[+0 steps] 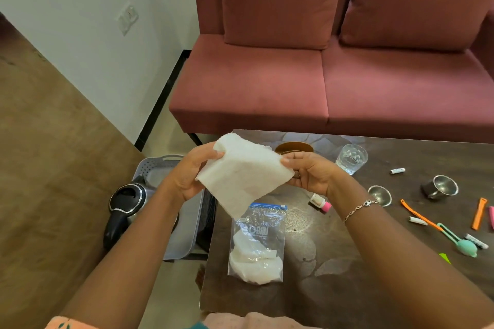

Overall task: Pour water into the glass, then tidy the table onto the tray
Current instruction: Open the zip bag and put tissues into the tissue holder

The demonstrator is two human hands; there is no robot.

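A white cloth [242,172] is stretched in the air between both hands above the table's left end. My left hand [191,172] pinches its left edge and my right hand [311,172] pinches its right corner. Below it a clear zip bag [258,244] with more white cloth inside lies flat on the dark table [347,288]. A clear glass [351,158] holding some water stands at the back of the table. The grey tray [184,224] sits left of the table, lower down, with a black-topped steel kettle [127,204] on it.
Two steel cups [441,186] [379,195], a small pink-capped bottle [320,202], orange strips [478,214], a teal spoon-like tool [459,242] and small white tubes [397,170] lie on the table's right part. A brown bowl [294,147] sits behind the cloth. A red sofa [334,75] stands beyond.
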